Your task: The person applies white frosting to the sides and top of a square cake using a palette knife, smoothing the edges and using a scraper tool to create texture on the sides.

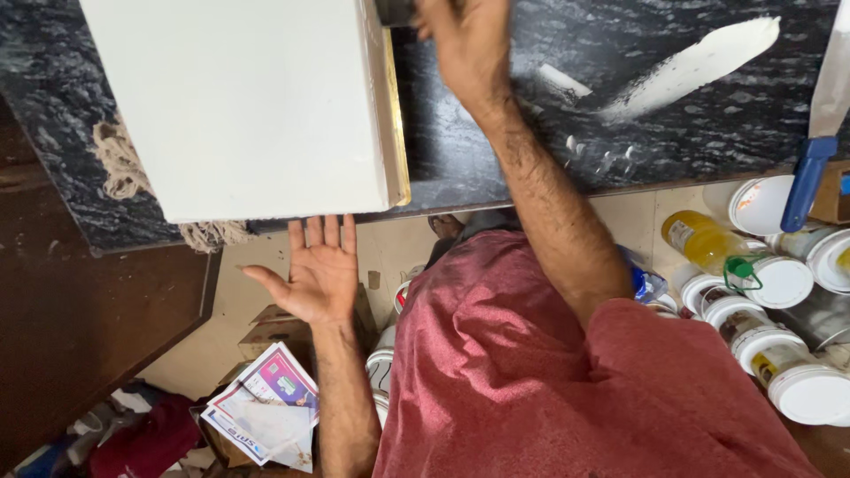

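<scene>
A dark, white-veined stone surface [496, 159] fills the upper part of the view, smeared with a long streak of white paint [691, 66] toward the right. On it lies a large white painted board [239, 102], its right edge showing a yellowish rim and its near edge overhanging the surface. A frayed rag [119, 164] pokes out from under the board's left side. Below, the pale floor holds a crowd of white-lidded paint tubs [784, 350], a yellow bottle [699, 239] and, to the left, scattered printed papers [266, 407]. A blue-handled scraper [819, 133] rests at the right edge. The left hand [319, 270] is held palm up, fingers spread wide, just beneath the board's near edge. The right hand [465, 40] reaches over the surface at the board's far right corner; whether its fingers grip anything cannot be told.
</scene>
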